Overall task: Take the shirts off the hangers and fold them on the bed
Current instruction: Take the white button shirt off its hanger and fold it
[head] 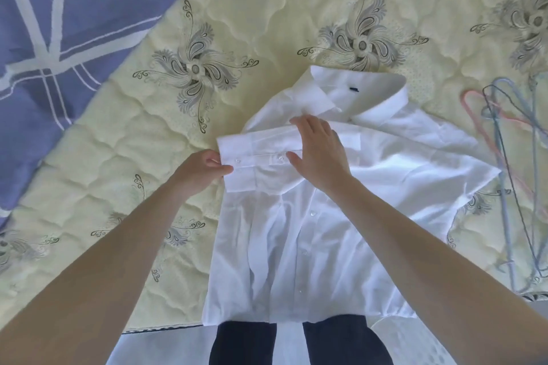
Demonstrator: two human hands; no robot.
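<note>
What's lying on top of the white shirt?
Its own sleeve, folded across the front. The right hand rests flat on it; the left hand pinches the cuff. What lies beneath them is covered.

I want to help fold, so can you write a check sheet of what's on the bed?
Surface: yellow quilted mattress, flower pattern.
Job's things: white shirt lies front up, one sleeve folded across its chest; hangers lie empty beside it.
Clutter: blue striped blanket, left.
Hands: left hand pinches the sleeve's cuff; right hand presses flat on the sleeve.
Cables: nothing seen.
Surroundings: person's dark trousers at the bed's edge.
</note>
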